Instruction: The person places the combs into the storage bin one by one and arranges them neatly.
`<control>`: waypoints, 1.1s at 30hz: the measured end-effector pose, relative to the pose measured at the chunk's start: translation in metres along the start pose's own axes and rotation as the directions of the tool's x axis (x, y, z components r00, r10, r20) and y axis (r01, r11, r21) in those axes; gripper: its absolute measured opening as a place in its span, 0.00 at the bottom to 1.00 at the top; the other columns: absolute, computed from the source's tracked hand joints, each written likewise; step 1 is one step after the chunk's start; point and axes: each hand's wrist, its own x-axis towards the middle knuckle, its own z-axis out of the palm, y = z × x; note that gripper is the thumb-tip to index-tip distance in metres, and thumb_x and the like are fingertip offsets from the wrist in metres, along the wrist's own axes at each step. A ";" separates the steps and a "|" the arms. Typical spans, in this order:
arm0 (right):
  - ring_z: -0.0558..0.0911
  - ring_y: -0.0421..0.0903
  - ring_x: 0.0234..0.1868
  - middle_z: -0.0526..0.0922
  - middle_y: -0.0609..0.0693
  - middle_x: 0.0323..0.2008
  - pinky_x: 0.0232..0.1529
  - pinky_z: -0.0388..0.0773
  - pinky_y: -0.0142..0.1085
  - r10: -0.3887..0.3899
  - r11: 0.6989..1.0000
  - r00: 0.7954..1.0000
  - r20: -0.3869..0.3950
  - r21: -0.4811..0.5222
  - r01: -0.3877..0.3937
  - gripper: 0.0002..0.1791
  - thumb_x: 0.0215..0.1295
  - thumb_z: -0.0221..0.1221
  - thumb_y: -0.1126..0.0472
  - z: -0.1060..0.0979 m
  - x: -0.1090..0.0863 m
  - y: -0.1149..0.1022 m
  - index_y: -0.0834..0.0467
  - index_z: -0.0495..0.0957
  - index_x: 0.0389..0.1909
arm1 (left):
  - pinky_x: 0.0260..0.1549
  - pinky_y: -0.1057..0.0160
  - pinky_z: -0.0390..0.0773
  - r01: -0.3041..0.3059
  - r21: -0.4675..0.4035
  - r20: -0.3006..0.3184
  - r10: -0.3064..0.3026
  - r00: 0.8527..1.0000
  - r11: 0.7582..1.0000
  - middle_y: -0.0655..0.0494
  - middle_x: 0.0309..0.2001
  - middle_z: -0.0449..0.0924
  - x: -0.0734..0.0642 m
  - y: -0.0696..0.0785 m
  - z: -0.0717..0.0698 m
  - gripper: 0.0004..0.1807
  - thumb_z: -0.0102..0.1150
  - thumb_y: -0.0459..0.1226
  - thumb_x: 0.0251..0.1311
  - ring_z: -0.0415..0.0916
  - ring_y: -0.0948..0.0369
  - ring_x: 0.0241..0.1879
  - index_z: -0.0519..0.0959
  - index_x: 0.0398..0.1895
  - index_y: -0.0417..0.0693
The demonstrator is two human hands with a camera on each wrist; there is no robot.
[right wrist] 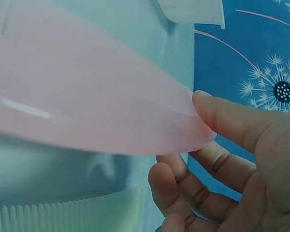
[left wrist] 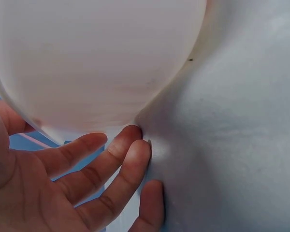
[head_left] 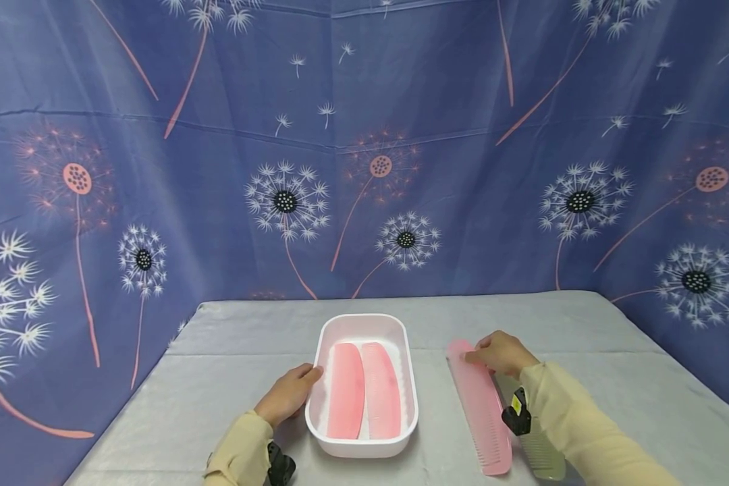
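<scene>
My left hand [head_left: 287, 393] holds the left wall of a white plastic tray [head_left: 364, 448], thumb at the rim and fingers along the outside. Inside the tray, two curved pink combs [head_left: 346, 391] lie side by side. To the right, my right hand [head_left: 503, 354] pinches the far end of a long pink comb [head_left: 482, 418] between thumb and fingers. That comb looks lifted in the right wrist view, above a pale green comb [right wrist: 72, 217]. In the head view, my right sleeve partly covers the green comb.
A grey-white cloth [head_left: 249, 331] covers the table. Behind it and at both sides hangs a blue curtain [head_left: 474, 202] with dandelion prints. Black wrist cameras [head_left: 516, 413] sit on both beige sleeves.
</scene>
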 end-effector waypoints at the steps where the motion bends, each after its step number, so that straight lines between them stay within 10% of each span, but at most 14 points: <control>1: 0.76 0.49 0.30 0.81 0.64 0.44 0.25 0.67 0.34 -0.001 1.000 1.000 0.005 0.018 0.001 0.25 0.64 0.66 0.57 -0.001 0.000 0.000 0.76 0.77 0.50 | 0.27 0.61 0.68 -0.001 0.000 -0.001 0.001 1.000 1.000 0.47 0.40 0.77 0.000 0.000 0.000 0.23 0.45 0.45 0.77 0.69 0.57 0.29 0.77 0.60 0.36; 13: 0.78 0.47 0.30 0.76 0.46 0.27 0.23 0.59 0.33 -0.027 0.992 0.997 0.073 0.124 0.017 0.13 0.68 0.64 0.55 -0.009 -0.002 0.005 0.59 0.82 0.27 | 0.24 0.62 0.66 -0.003 -0.008 -0.003 0.003 1.000 1.000 0.48 0.37 0.77 0.001 -0.002 0.000 0.23 0.45 0.45 0.77 0.66 0.58 0.25 0.77 0.60 0.35; 33: 0.80 0.46 0.38 0.85 0.45 0.32 0.34 0.69 0.38 -0.091 0.977 0.985 0.148 0.203 0.060 0.22 0.73 0.58 0.50 -0.028 -0.006 0.003 0.67 0.83 0.50 | 0.31 0.60 0.71 -0.011 0.011 -0.001 0.011 1.000 1.000 0.47 0.39 0.78 -0.001 0.001 -0.001 0.22 0.45 0.44 0.77 0.70 0.57 0.29 0.78 0.58 0.36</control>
